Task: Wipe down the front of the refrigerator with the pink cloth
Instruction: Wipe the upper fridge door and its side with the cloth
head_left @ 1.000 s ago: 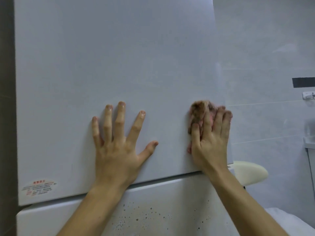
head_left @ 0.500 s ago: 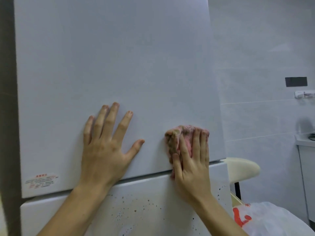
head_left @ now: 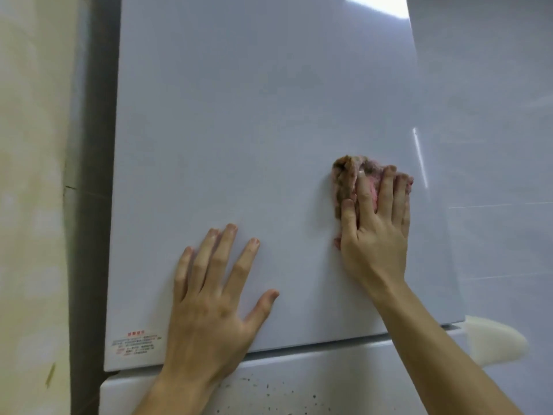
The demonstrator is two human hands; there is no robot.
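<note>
Two hands lie flat on the fridge (head_left: 239,115). Left hand (head_left: 209,304) rests low on the upper door, fingers spread wide and holding nothing, its heel at the door's bottom edge. Right hand (head_left: 374,235) is higher and near the door's right edge, with straight fingers pressing the bunched cloth (head_left: 345,178) against the door; pink shows between the fingers, and the cloth's left part looks brown. A red-print label (head_left: 134,344) sits at the door's lower left corner. Below, the lower door (head_left: 299,381) is dotted with dark specks. Pale tiles (head_left: 493,145) lie to the right.

Bunched pink cloth (head_left: 348,181) against refrigerator (head_left: 254,145)
</note>
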